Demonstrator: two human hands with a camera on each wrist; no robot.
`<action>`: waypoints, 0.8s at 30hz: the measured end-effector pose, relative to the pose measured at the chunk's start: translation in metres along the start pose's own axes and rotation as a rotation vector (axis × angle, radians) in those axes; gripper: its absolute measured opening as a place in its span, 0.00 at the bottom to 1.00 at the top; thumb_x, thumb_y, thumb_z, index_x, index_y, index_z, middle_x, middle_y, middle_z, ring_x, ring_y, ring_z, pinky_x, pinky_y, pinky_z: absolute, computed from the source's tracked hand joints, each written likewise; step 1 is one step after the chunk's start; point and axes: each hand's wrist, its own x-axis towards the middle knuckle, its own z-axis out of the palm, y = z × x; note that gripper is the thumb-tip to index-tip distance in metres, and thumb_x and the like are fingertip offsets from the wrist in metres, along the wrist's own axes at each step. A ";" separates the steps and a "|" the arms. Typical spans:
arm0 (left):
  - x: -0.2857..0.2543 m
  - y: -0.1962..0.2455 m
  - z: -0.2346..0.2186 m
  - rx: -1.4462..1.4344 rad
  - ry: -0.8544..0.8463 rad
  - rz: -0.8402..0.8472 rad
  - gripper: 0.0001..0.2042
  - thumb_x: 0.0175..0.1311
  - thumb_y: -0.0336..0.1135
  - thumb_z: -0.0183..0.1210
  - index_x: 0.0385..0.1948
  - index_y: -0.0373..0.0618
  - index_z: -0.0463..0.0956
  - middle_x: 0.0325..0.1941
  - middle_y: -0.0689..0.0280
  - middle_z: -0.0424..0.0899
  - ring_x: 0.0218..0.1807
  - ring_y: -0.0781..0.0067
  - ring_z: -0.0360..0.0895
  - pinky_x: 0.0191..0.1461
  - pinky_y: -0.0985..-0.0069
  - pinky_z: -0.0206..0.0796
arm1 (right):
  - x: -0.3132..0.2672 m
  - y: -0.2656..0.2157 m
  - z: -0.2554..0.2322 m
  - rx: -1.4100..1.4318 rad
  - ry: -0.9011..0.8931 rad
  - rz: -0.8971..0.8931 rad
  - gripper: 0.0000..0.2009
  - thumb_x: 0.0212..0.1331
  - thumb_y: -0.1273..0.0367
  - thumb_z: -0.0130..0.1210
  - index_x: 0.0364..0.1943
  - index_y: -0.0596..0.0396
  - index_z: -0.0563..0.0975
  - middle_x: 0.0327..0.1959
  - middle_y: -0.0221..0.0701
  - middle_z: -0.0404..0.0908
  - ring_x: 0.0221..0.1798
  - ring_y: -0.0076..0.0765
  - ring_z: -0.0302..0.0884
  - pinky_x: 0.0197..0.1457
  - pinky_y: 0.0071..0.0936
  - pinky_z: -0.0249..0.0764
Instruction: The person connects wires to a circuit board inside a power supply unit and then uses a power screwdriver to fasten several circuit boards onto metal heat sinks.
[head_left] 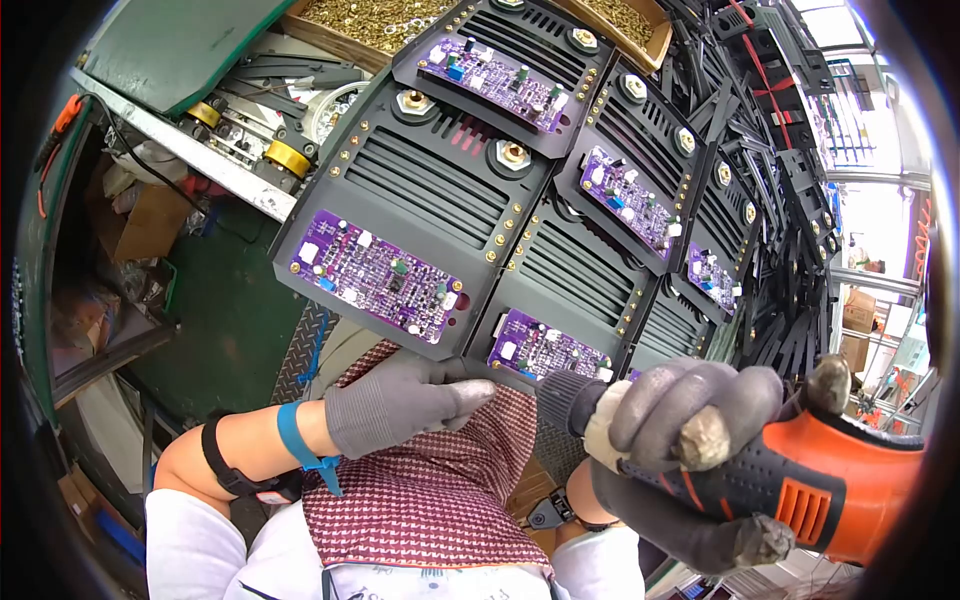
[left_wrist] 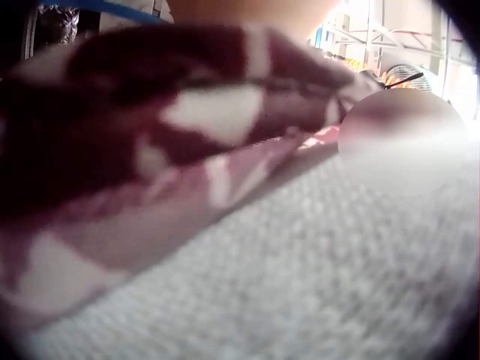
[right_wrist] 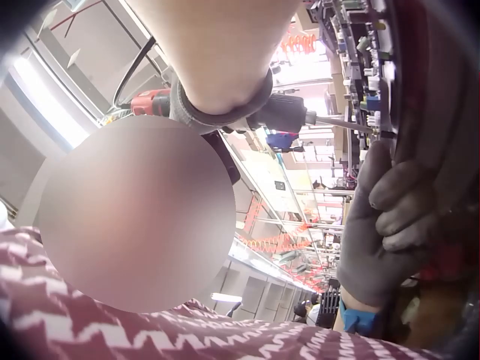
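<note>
My gloved right hand (head_left: 695, 430) is wrapped round an orange and black power driver (head_left: 850, 500), whose dark chuck (head_left: 568, 402) points left. In the right wrist view the driver's thin bit (right_wrist: 337, 123) reaches the edge of a row of circuit boards (right_wrist: 369, 82). My gloved left hand (head_left: 405, 400) is at the near edge of a black slatted panel (head_left: 425, 185) with a purple circuit board (head_left: 375, 275). One left digit points at the bit's tip and the others are bent; whether they hold anything is hidden. The left wrist view shows mostly cloth (left_wrist: 217, 112).
More black panels with purple boards (head_left: 625, 195) lie alongside. Behind them stand trays of small brass parts (head_left: 375, 22). Black strips (head_left: 700, 90) are piled at the right. A metal fixture with yellow rings (head_left: 288, 158) is at the left, by a metal rail (head_left: 190, 150).
</note>
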 end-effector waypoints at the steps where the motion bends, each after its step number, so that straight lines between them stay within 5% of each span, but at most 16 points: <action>1: 0.000 0.003 0.000 -0.004 0.001 -0.001 0.15 0.69 0.42 0.52 0.45 0.39 0.76 0.20 0.74 0.70 0.22 0.88 0.62 0.25 0.87 0.57 | 0.000 0.003 0.001 0.001 -0.005 -0.013 0.13 0.55 0.63 0.56 0.30 0.56 0.66 0.14 0.23 0.65 0.12 0.18 0.59 0.22 0.15 0.63; 7: 0.001 0.003 -0.001 -0.044 -0.007 0.023 0.13 0.68 0.41 0.53 0.28 0.41 0.72 0.19 0.74 0.70 0.20 0.88 0.62 0.24 0.87 0.57 | 0.016 0.023 0.015 0.005 -0.038 -0.107 0.17 0.55 0.58 0.56 0.30 0.58 0.66 0.14 0.23 0.64 0.12 0.18 0.58 0.19 0.16 0.62; 13: -0.011 0.005 -0.003 0.120 -0.103 -0.018 0.12 0.64 0.31 0.51 0.46 0.35 0.73 0.29 0.68 0.75 0.29 0.81 0.71 0.35 0.83 0.68 | 0.010 0.017 0.005 0.012 -0.054 -0.229 0.22 0.54 0.52 0.57 0.30 0.59 0.67 0.14 0.24 0.63 0.11 0.18 0.57 0.16 0.16 0.61; 16: -0.019 0.022 0.006 0.049 -0.321 -0.131 0.20 0.64 0.24 0.42 0.59 0.31 0.64 0.47 0.57 0.76 0.47 0.71 0.75 0.56 0.73 0.70 | -0.012 -0.007 -0.029 0.013 -0.016 -0.330 0.24 0.54 0.50 0.57 0.29 0.59 0.67 0.14 0.24 0.63 0.10 0.18 0.56 0.15 0.16 0.60; 19: -0.011 0.051 0.038 0.015 -0.315 -0.095 0.18 0.67 0.26 0.43 0.58 0.31 0.65 0.48 0.57 0.76 0.46 0.71 0.75 0.55 0.73 0.70 | -0.026 -0.028 -0.067 -0.007 0.044 -0.439 0.26 0.54 0.47 0.57 0.29 0.60 0.67 0.14 0.24 0.63 0.10 0.18 0.56 0.13 0.16 0.59; 24: 0.039 0.086 0.103 0.223 -0.190 0.078 0.16 0.69 0.31 0.46 0.55 0.34 0.66 0.41 0.59 0.80 0.34 0.83 0.75 0.33 0.84 0.71 | -0.068 -0.046 -0.129 -0.135 0.244 -0.648 0.26 0.57 0.47 0.53 0.29 0.60 0.67 0.19 0.27 0.60 0.13 0.18 0.56 0.13 0.16 0.53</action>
